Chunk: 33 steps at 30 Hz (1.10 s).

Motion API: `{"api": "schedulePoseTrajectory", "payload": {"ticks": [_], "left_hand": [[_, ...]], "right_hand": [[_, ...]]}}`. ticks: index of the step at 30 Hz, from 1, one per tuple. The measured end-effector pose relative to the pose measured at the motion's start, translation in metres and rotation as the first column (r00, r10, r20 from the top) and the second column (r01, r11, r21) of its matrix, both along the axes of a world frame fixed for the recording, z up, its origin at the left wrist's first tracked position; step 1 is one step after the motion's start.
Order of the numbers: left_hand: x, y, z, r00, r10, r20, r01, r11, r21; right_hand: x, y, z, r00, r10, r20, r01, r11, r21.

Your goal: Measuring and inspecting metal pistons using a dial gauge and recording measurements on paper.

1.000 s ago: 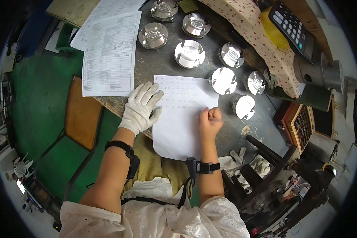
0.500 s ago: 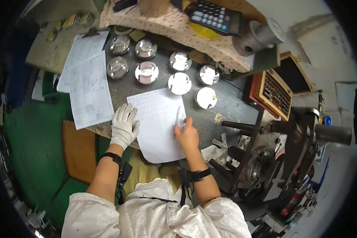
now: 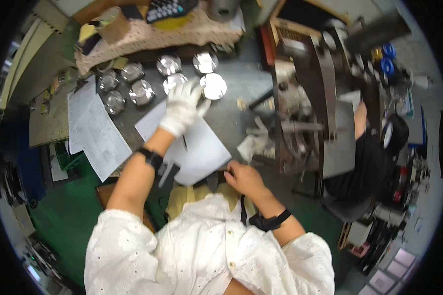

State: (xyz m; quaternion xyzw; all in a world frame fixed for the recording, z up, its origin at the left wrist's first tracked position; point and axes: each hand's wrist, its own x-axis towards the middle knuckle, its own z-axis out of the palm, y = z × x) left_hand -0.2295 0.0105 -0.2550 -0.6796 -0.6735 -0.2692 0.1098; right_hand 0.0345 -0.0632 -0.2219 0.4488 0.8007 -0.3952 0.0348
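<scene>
My left hand point(image 3: 183, 105), in a white glove, reaches across the bench with its fingers apart. Its fingertips lie over or beside a shiny round metal part point(image 3: 174, 81) in the near row; contact is unclear. Close to its thumb side sits another bright metal part point(image 3: 213, 86). Under the left wrist lies a white sheet of paper point(image 3: 202, 152), with a thin dark stick-like thing point(image 3: 184, 143) on it. My bare right hand point(image 3: 247, 178) is at the paper's near right corner, fingers curled; whatever they may hold is hidden.
More metal parts point(image 3: 142, 92) stand in two rows. Written sheets point(image 3: 96, 140) overhang the bench at left. A cloth-covered shelf point(image 3: 147, 37) carries a calculator point(image 3: 167, 9). At right are a white glove point(image 3: 255, 142), a dark machine point(image 3: 322, 83) and a person in black point(image 3: 357, 169).
My left hand has moved up and right from the paper's left edge to the metal parts. My right hand has drawn back toward me, off the sheet. The view has shifted.
</scene>
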Motion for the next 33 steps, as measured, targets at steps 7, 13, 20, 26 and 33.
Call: {"api": "schedulePoseTrajectory", "payload": {"ticks": [7,13,20,26,33], "left_hand": [[0.025,0.067,0.008,0.983,-0.096,-0.157,-0.02,0.792,-0.61],[0.035,0.08,0.004,0.992,-0.063,-0.106,-0.023,0.751,-0.66],[0.044,0.063,0.039,0.996,0.085,-0.042,-0.093,0.79,-0.607],[0.052,-0.007,0.108,0.963,-0.115,0.242,0.222,0.847,-0.482],[0.087,-0.085,0.228,0.844,-0.193,0.5,0.485,0.672,-0.559]], "right_hand": [[0.06,-0.038,0.009,0.978,-0.206,0.018,0.206,0.978,0.019],[0.082,-0.047,0.014,0.945,-0.328,0.011,0.327,0.944,0.041],[0.089,-0.041,0.012,0.959,-0.282,0.015,0.281,0.958,0.056],[0.093,-0.027,0.011,0.982,-0.184,-0.052,0.186,0.981,0.056],[0.092,0.004,0.047,0.999,0.007,-0.034,-0.015,0.973,-0.228]]}}
